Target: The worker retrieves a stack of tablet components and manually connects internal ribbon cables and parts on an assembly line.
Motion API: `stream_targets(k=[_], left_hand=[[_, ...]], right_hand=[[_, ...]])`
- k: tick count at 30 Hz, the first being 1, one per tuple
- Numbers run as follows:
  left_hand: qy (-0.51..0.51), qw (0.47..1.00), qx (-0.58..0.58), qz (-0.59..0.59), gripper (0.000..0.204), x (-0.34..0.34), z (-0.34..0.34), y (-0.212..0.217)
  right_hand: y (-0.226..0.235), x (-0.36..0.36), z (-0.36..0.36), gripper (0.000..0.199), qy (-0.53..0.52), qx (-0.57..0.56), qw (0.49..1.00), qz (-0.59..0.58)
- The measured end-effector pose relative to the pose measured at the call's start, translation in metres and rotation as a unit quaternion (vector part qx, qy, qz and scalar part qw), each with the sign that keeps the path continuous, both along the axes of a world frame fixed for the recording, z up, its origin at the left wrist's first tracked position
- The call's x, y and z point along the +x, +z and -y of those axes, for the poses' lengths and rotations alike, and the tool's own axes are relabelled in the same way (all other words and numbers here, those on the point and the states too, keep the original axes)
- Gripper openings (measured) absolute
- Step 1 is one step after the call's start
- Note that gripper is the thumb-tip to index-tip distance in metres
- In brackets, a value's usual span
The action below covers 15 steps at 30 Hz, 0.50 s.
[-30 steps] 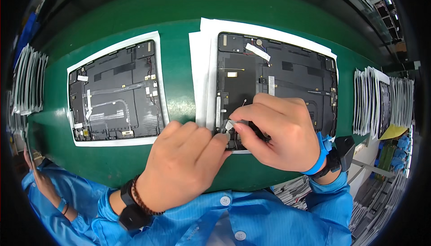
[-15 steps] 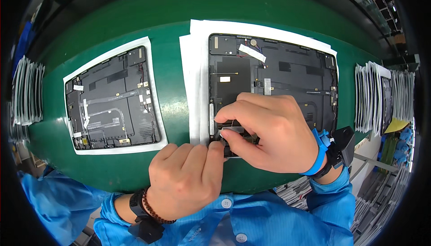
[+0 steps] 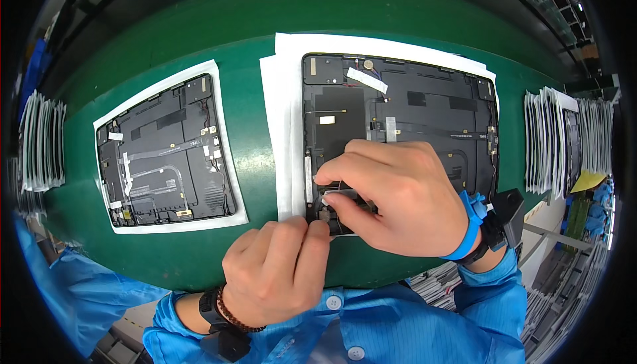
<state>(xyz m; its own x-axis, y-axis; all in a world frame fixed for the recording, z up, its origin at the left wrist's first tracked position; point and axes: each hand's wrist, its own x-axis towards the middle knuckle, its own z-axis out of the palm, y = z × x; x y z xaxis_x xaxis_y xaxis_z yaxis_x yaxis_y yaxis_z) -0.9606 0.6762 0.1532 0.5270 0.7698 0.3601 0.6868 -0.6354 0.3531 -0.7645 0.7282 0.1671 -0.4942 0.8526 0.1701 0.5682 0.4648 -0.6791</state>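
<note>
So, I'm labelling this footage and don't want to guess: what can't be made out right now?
All in the head view:
Part of the right-hand black panel: covered by the right hand.
Anything between that hand's thumb and forefinger: too small to identify.
Most fingertips of the left hand: hidden beneath its curled fingers.
Another person's blue garment: cut off by the dark rim.

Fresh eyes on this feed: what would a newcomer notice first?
The left hand and right hand, the latter in a bright blue wristband, crowd the near-left corner of one black panel. Left of it, a second panel lies on white sheeting on a vivid green table.
</note>
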Motion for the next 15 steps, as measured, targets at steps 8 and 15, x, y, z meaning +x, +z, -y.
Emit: stream_targets(k=[8, 15], left_hand=[[0.007, 1.000, 0.003, -0.004, 0.027, -0.0005, 0.0005, -0.0013], [0.008, 1.000, 0.004, -0.002, 0.026, 0.0000, -0.0001, -0.0013]], right_hand=[[0.0001, -0.0022, 0.0010, 0.007, -0.006, 0.001, 1.000, -0.002], [0.0024, -0.0024, -0.0001, 0.006, -0.012, -0.036, 0.999, 0.007]])
